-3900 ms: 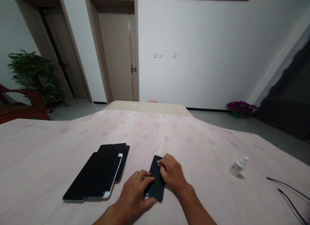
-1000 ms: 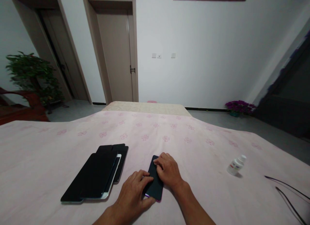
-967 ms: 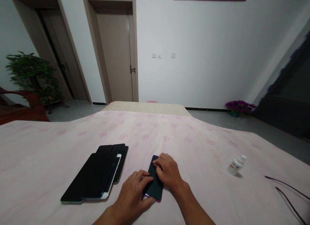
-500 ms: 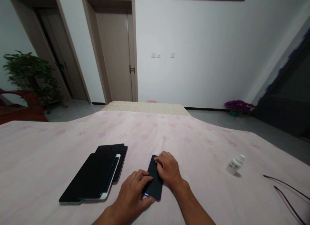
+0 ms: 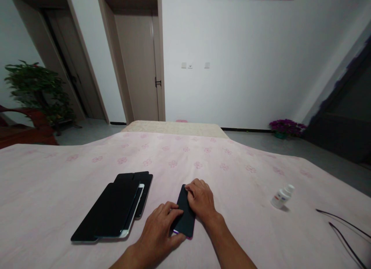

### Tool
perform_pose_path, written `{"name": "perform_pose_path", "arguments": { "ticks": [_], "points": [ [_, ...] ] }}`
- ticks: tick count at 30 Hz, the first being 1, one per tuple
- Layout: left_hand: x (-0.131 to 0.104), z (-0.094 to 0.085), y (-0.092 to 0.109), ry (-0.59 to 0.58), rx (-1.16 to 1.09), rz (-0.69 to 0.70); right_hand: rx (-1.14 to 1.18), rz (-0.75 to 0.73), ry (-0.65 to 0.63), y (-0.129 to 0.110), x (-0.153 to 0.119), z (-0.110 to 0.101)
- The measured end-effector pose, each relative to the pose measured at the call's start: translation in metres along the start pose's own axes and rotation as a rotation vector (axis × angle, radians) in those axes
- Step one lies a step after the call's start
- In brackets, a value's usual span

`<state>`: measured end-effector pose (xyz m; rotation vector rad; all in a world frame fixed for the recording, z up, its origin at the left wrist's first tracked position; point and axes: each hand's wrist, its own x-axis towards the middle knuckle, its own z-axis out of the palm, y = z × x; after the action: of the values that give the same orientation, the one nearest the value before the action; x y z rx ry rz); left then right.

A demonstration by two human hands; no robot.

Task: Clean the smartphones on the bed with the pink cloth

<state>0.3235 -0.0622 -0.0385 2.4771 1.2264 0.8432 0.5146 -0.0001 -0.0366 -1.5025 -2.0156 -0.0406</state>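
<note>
A dark smartphone (image 5: pixel 184 218) with a purple edge lies screen up on the pink flowered cloth. Around its lower left side is my left hand (image 5: pixel 159 226), closed on the edges, thumb at the bottom corner and fingertips over the screen. My right hand (image 5: pixel 201 197) rests across the phone's upper right part. Its fingers are bent and pressed together near the top edge, and whatever might be under them is hidden. To the left, several dark phones or tablets (image 5: pixel 111 211) lie overlapped in a pile, one of them with a white frame (image 5: pixel 138 203).
A small white bottle (image 5: pixel 282 196) stands tilted-looking at the right. Two black cable ends (image 5: pixel 343 218) lie at the right edge. The flowered cloth (image 5: pixel 232 176) covers a wide surface. Beyond it are a door (image 5: pixel 137 68), a leafy plant (image 5: pixel 37 91) and purple flowers (image 5: pixel 286 126).
</note>
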Motion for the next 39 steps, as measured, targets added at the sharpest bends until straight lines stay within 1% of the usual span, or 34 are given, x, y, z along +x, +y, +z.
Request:
{"name": "perform_pose_path", "arguments": {
  "ticks": [2,4,6,10,12,15,18,20,22,26,28,31,35,37,39],
  "points": [
    [0.001,-0.001,0.001,-0.011,-0.002,-0.004,0.047,-0.074,-0.045,-0.004,-0.001,0.0],
    [0.001,-0.002,0.002,-0.02,-0.006,-0.008,0.072,-0.112,-0.076,-0.006,-0.001,-0.001],
    [0.001,-0.002,0.002,-0.016,-0.008,-0.01,0.063,-0.083,-0.064,-0.005,-0.001,0.0],
    [0.002,-0.003,0.003,-0.014,-0.007,-0.023,-0.011,0.034,0.02,0.002,0.002,0.001],
    [0.002,-0.002,0.002,-0.021,-0.005,-0.027,-0.038,0.043,0.031,0.003,0.002,0.002],
    [0.002,0.0,0.0,-0.001,0.001,-0.016,-0.019,-0.005,0.009,-0.001,0.002,0.002],
    [0.002,0.002,-0.001,0.022,0.003,0.0,0.047,-0.101,-0.048,-0.007,0.0,0.001],
    [0.002,0.002,-0.001,0.019,0.001,0.002,0.072,-0.139,-0.08,-0.008,-0.001,0.0],
    [0.002,0.001,-0.001,0.013,0.001,-0.002,0.066,-0.111,-0.078,-0.006,-0.001,-0.002],
    [0.002,0.0,-0.001,0.011,0.004,-0.016,-0.017,0.052,0.003,0.005,-0.001,-0.005],
    [0.001,0.0,-0.001,0.009,-0.001,-0.019,-0.046,0.087,0.024,0.008,-0.001,-0.006],
    [0.001,0.001,-0.002,0.007,-0.011,-0.017,-0.026,0.057,0.011,0.007,-0.002,-0.006],
    [0.002,0.0,-0.001,0.015,-0.026,-0.014,0.054,-0.012,-0.054,0.001,-0.002,-0.008],
    [0.002,-0.001,0.0,0.013,-0.037,-0.019,0.07,-0.004,-0.07,0.002,-0.002,-0.009],
    [0.003,-0.002,0.001,0.004,-0.042,-0.026,0.052,0.04,-0.044,0.006,-0.001,-0.01]
  ]
}}
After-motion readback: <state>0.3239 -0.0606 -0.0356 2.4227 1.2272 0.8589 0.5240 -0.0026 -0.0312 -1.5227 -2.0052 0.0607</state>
